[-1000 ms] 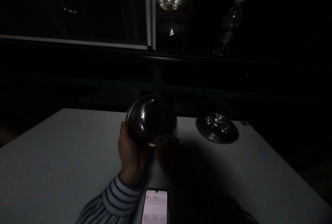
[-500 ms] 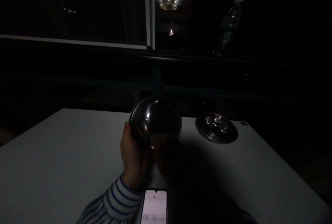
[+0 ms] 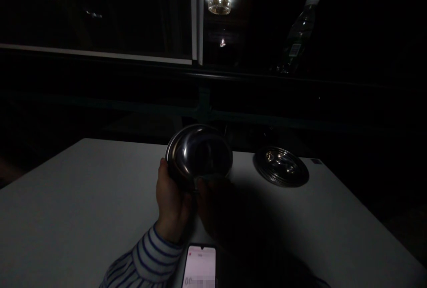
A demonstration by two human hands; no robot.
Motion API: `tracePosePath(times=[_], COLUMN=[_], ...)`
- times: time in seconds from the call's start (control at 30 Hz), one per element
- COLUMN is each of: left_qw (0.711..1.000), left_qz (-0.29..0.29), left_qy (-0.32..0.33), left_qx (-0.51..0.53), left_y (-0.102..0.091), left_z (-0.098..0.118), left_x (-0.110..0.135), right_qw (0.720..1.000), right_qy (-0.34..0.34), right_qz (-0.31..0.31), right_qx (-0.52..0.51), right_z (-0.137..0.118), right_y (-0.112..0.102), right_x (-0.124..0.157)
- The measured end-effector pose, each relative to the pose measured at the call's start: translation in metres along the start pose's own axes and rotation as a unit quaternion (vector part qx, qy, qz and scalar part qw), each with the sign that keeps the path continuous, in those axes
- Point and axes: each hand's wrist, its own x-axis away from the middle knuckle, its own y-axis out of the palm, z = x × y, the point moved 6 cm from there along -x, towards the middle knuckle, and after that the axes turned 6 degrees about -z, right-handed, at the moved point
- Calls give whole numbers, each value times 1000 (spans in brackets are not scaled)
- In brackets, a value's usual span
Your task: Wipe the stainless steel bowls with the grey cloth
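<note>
A round, shiny metal plate point(image 3: 200, 154) is held up above the near part of the table, tilted with its reflective face in view. My left hand point(image 3: 171, 206) is closed on its left and lower-left edge, thumb and fingers around the rim. In deep shadow, my right hand point(image 3: 216, 208) is at the plate's lower right, fingers curled against its face. Something dull and greyish shows at those fingertips, too dark to name. Below the hands lies a lit phone point(image 3: 200, 266), its screen facing up.
Several stacked metal plates point(image 3: 282, 166) rest at the back right of the white table point(image 3: 83, 208). Behind the table, a rail point(image 3: 213, 75) runs below a dark window. A plastic bottle point(image 3: 300, 34) with a white cap stands beyond. At the far left, a dim blurred shape point(image 3: 10, 170) shows.
The view has shifted slightly, so the background sits a little further right. The plate is tilted slightly differently, and its highlights have moved. Both hands stay at it.
</note>
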Motion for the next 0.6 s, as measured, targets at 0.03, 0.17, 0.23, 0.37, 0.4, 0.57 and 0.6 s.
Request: tracePosePath(times=[0.03,0.17,0.23,0.37,0.4,0.57,0.6], left_qw=[1000,1000,1000,999,998,998,998], left_qz=[5,13,12,26,27,19,16], left_qy=[-8,-17,-15,-42,-51,-42,-38], left_qx=[5,10,12,25,32,42,38], left_y=[0,1,2,-1,-1,4,5], left_z=[0,1,1,-4,-5,0,2], left_x=[0,2,3,5,6,8,8], right_qw=[1000,1000,1000,999,999,994,993], right_qy=[0,-5,-6,-12,-14,25,29], right_qz=[3,19,26,38,45,87,95], right_qx=[4,13,16,18,19,56,61], right_z=[0,-3,-3,-4,-5,-6,-7], right_y=[0,-3,-4,1,2,7,7], right_x=[0,-2,-4,-5,-4,3,4])
